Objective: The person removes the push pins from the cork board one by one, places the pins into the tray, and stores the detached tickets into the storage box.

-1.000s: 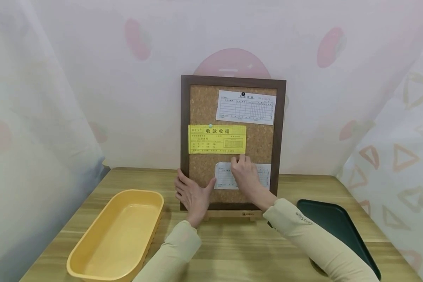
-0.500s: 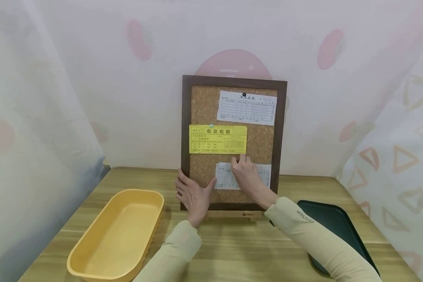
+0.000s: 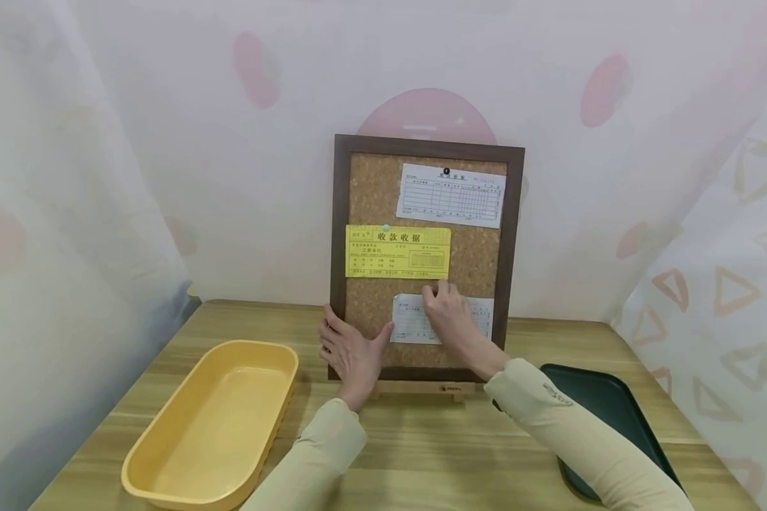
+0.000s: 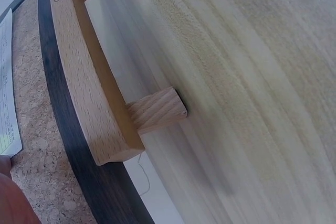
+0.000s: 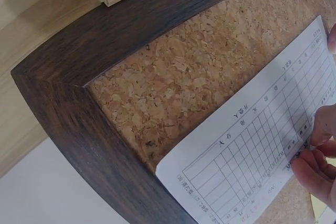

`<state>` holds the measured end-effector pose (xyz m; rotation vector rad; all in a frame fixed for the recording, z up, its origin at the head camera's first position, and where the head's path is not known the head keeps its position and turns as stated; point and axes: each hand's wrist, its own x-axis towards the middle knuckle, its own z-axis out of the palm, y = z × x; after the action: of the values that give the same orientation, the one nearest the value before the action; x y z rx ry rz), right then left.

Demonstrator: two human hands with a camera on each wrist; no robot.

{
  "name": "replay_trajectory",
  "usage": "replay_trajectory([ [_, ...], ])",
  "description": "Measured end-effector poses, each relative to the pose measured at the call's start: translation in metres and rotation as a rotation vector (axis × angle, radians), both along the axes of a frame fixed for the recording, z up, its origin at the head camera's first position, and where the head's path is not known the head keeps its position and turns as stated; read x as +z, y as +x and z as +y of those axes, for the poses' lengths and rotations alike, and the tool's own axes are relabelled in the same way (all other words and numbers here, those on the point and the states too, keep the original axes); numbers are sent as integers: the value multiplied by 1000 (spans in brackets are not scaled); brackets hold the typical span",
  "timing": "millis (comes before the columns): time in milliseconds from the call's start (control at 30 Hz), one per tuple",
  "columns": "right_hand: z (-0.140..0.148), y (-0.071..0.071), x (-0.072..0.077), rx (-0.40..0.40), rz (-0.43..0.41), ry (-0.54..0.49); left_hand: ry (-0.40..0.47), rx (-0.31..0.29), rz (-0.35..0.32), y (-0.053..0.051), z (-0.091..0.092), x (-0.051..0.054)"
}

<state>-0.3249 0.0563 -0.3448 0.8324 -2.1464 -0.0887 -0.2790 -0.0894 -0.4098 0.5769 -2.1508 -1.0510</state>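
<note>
Patterned cloth (image 3: 166,106) at far, left and right sides. Wood-grained bench (image 3: 409,454) in front of it. Corkboard (image 3: 371,191), dark brown frame, upright toward the far side, between two trays: yellow tray (image 3: 198,426) to the left, dark green tray (image 3: 604,397) to the right, the latter partly screened by a pale sleeve (image 3: 550,419). Board sits on a light wooden stand (image 4: 89,72).

Hands, both at the board's lower half. Left hand (image 3: 358,355): fingers spread along the frame's left side, thumb reaching over cork to the left edge of the lower white slip. Right hand (image 3: 450,312): thumb and curled fingers pinching at that slip's top edge; whether anything small also sits between the fingertips is hidden.

Lower white slip (image 5: 252,135): low on cork, to the right. Yellow slip (image 3: 398,255) mid-board, left; upper white slip (image 3: 450,197) top right, slightly tilted.

Smallest: black pin (image 3: 446,171) on upper white slip, pale pin (image 3: 386,228) on yellow slip.
</note>
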Motion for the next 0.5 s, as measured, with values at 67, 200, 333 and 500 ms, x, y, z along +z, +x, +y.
replay_trajectory([
  [67, 0, -1, -1, 4, 24, -2, 5, -4, 7, 0, 0, 0],
  [200, 1, -3, -3, 11, 69, -14, 11, -12, 20, 0, 0, -1],
  [333, 1, -4, -4, 17, 86, -23, 12, -10, 18, 0, 0, -1],
  [500, 1, -4, -4, 14, 76, -22, 1, -7, 17, 0, 0, -1],
])
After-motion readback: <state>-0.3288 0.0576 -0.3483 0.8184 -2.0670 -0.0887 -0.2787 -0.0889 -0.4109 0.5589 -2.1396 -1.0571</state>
